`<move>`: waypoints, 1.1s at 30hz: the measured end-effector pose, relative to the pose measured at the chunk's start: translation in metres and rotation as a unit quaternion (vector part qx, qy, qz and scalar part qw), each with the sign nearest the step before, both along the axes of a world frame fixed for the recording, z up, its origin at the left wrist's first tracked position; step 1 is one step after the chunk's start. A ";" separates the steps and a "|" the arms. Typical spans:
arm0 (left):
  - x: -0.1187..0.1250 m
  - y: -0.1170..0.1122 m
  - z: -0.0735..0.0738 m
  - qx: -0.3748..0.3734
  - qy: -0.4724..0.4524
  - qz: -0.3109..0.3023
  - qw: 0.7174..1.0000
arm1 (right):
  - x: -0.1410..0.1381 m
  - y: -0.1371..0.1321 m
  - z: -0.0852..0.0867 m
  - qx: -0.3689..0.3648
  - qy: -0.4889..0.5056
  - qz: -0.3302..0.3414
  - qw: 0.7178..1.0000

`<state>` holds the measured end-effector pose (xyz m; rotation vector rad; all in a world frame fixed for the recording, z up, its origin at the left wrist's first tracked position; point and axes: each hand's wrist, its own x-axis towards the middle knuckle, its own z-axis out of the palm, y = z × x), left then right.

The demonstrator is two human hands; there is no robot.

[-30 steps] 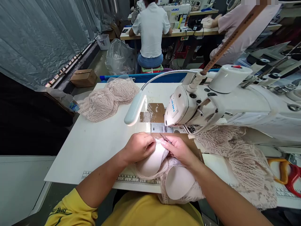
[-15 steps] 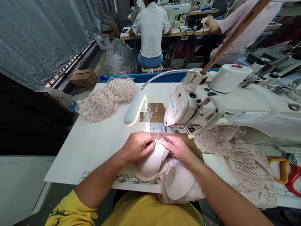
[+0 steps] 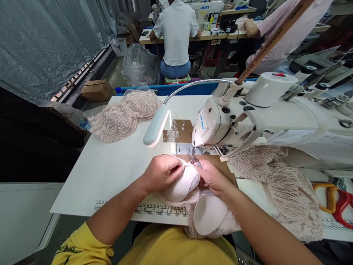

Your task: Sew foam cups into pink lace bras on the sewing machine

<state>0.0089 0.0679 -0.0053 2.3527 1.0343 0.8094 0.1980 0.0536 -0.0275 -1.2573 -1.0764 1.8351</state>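
Note:
A pale pink lace bra with smooth moulded cups lies at the table's front edge, partly hanging over it. My left hand pinches the top edge of its left cup between thumb and fingers. Close beside it, my right hand is closed around small thread snips, whose pointed blades stick out toward the sewing machine. The blades are near the cup's upper edge; whether they touch it I cannot tell. Just beyond both hands is the needle area of the white sewing machine.
A lamp on a bendy arm hangs over the table. Lace bras lie at the back left, and more lace pieces at the right. Scissors with red and orange handles are far right. Two people sit at machines beyond.
My right hand has moved slightly right and down from the left hand. The snips' blades now show apart above the cup edge. My left hand keeps its pinch.

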 end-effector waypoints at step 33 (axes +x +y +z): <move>-0.004 0.016 -0.024 0.024 0.108 -0.071 0.991 | 0.091 -0.036 0.027 0.177 -0.472 0.187 0.843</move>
